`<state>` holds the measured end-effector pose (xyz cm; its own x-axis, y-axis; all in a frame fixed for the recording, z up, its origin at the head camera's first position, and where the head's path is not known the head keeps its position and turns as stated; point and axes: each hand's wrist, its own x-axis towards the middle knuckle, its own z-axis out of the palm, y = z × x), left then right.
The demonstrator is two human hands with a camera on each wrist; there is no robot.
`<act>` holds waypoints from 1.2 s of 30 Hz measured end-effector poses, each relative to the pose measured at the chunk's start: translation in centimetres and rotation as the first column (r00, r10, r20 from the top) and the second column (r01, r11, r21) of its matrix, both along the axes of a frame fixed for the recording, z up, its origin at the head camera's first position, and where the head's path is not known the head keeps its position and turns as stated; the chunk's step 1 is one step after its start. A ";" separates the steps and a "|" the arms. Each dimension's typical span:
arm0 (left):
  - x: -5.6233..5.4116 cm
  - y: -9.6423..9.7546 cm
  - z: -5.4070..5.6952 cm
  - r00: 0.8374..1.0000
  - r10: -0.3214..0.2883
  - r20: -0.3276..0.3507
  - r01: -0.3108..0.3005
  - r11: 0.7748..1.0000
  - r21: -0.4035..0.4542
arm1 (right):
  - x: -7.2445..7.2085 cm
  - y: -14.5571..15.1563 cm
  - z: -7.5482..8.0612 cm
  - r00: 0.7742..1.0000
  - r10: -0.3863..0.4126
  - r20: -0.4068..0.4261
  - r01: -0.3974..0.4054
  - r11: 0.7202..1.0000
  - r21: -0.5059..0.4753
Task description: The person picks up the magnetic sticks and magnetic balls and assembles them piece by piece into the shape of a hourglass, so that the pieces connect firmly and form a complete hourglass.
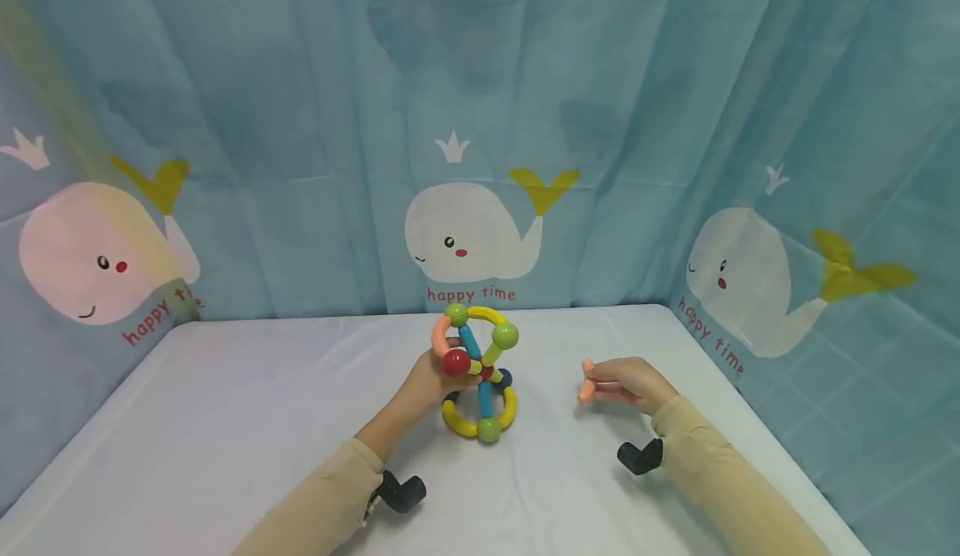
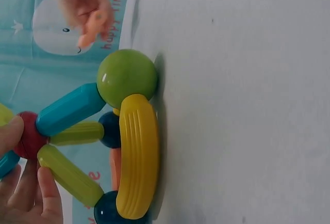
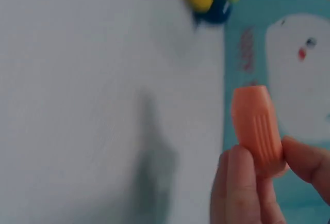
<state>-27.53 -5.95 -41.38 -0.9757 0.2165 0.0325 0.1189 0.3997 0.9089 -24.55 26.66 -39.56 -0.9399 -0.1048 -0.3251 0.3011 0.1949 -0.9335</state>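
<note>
My left hand (image 1: 429, 385) grips the magnetic ball-and-stick structure (image 1: 485, 398) at its middle. In the left wrist view the thumb and fingers close round the red ball (image 2: 32, 133) there and the sticks beside it. The structure stands upright, with curved yellow sticks (image 2: 139, 157), straight blue and green sticks, and green, dark blue and red balls. Its lower ring is down at the tabletop. Off to the right, my right hand (image 1: 630, 381) pinches a curved orange stick (image 3: 258, 128) between thumb and fingers, raised over the table and apart from the structure.
A white-covered table (image 1: 247, 423) lies under both hands. Behind and to the right hangs a blue curtain (image 1: 315, 122) printed with whales. A black wrist camera mount (image 1: 401, 493) sits at the left wrist, another mount (image 1: 640, 458) at the right.
</note>
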 end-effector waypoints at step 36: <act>2.2 2.6 0.1 0.997 0.075 0.008 -0.075 0.994 0.074 | 4.1 -10.5 5.4 1.000 -0.015 0.010 0.018 0.932 -0.362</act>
<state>-25.38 -3.33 -41.24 -0.9893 0.1399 0.0404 0.0861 0.3384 0.9370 -20.40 16.13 -34.12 -0.9404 -0.2009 -0.2743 0.3079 -0.1612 -0.9377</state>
